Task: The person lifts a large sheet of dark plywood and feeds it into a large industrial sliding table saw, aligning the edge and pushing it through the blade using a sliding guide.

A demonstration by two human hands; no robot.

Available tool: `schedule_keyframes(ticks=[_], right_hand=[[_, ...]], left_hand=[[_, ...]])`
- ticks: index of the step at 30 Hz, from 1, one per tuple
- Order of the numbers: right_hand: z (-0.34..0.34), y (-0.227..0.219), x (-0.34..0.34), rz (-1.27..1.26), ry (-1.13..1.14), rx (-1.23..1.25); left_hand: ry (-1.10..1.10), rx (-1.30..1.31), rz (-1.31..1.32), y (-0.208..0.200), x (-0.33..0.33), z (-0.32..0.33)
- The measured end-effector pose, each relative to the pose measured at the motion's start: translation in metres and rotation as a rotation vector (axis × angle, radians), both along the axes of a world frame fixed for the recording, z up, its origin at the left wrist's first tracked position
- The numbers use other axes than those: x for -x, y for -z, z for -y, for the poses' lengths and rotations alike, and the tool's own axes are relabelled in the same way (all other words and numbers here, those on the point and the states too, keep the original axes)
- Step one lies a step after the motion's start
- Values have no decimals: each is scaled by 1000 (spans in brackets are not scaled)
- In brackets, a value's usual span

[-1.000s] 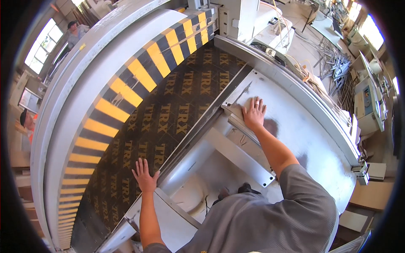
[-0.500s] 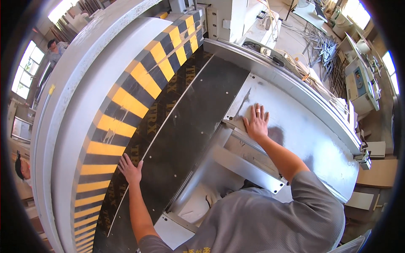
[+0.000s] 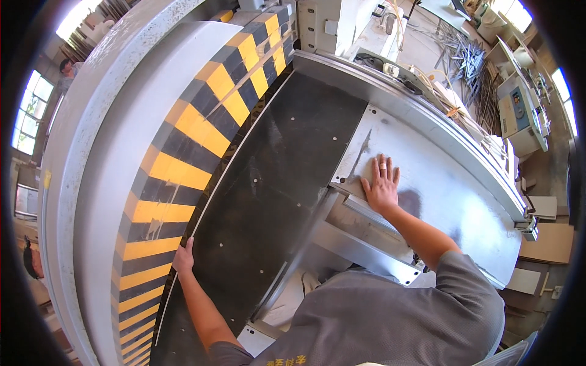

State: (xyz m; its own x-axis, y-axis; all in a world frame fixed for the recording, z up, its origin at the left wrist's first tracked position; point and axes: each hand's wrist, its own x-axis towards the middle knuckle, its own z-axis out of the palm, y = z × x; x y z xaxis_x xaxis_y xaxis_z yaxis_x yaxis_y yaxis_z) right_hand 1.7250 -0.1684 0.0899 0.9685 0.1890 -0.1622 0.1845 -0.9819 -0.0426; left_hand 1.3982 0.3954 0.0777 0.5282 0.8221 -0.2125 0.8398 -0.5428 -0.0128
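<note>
My left hand [image 3: 184, 258] is at the pale edge of a dark panel [image 3: 218, 172], right against the striped guard. Its thumb points upward, while its other fingers are mostly hidden at the guard's lower edge. Only a narrow strip of the panel shows, with a yellowish printed pattern; the rest is under the yellow-and-black striped guard [image 3: 183, 168]. My right hand [image 3: 383, 188] lies flat on a shiny metal plate [image 3: 455, 226], fingers spread, a ring on one finger. Between the hands stretches a black machine bed [image 3: 274, 165] dotted with small white spots.
A metal fence rail [image 3: 421, 131] borders the plate on the far right. An open gap with a metal crossbar [image 3: 366, 250] lies between bed and plate. Behind the rail are a pile of metal strips [image 3: 467, 64] and a control panel machine [image 3: 519, 104]. Another person [image 3: 67, 70] stands far left.
The panel has slid left under the striped guard, leaving a narrower strip visible. My left hand has gone from lying spread on it to its edge. The view has shifted slightly; my right hand stays flat.
</note>
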Motion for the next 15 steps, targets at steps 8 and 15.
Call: schedule_keyframes(ticks=[8, 15], right_hand=[[7, 11, -1, 37, -13, 46], [2, 13, -2, 32, -11, 64]], left_hand=[[14, 173, 114, 2, -17, -11], [-41, 274, 219, 16, -13, -27]])
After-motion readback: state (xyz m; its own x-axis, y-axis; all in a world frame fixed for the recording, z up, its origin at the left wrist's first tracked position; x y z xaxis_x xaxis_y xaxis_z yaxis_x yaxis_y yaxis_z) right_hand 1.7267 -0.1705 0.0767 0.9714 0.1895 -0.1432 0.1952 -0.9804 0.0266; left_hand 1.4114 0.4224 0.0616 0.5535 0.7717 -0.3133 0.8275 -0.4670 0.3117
